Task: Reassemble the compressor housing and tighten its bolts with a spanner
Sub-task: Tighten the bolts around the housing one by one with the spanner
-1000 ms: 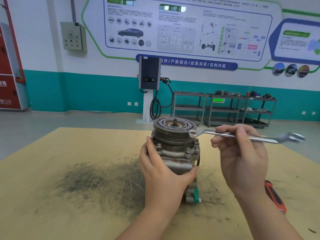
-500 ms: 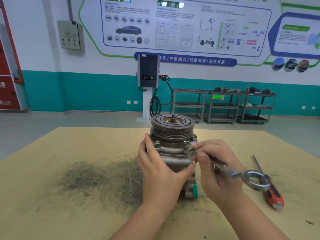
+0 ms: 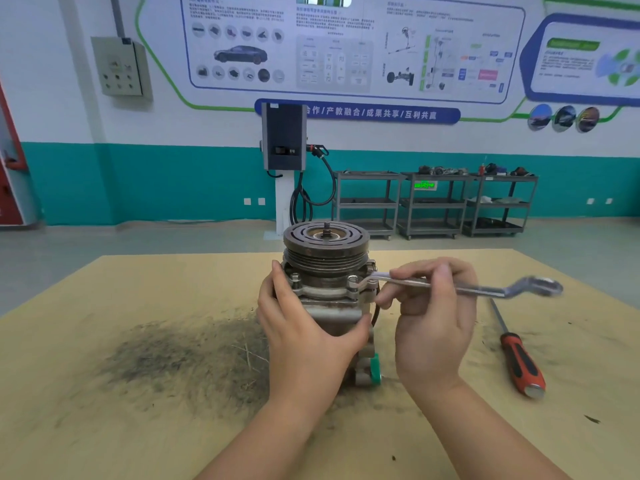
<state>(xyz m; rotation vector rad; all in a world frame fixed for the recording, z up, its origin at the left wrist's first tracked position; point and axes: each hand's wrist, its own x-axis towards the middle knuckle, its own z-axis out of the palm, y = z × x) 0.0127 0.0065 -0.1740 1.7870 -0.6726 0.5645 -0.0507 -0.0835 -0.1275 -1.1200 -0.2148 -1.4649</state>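
The compressor (image 3: 329, 299) is dull grey cast metal, its grooved pulley top darker and rust-tinged, with 1 glossy green plastic cap (image 3: 375, 373) at its foot. The spanner (image 3: 460, 287) is bright polished metal. The screwdriver (image 3: 519, 358) has a steel shaft and a red-and-black plastic handle. The tabletop (image 3: 104, 427) is matt pale board, smeared with dark grime.

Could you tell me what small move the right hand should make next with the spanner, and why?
Probably swing the spanner to turn the bolt: its open end sits at that bolt, the right hand holds the shaft, and the left hand steadies the compressor.
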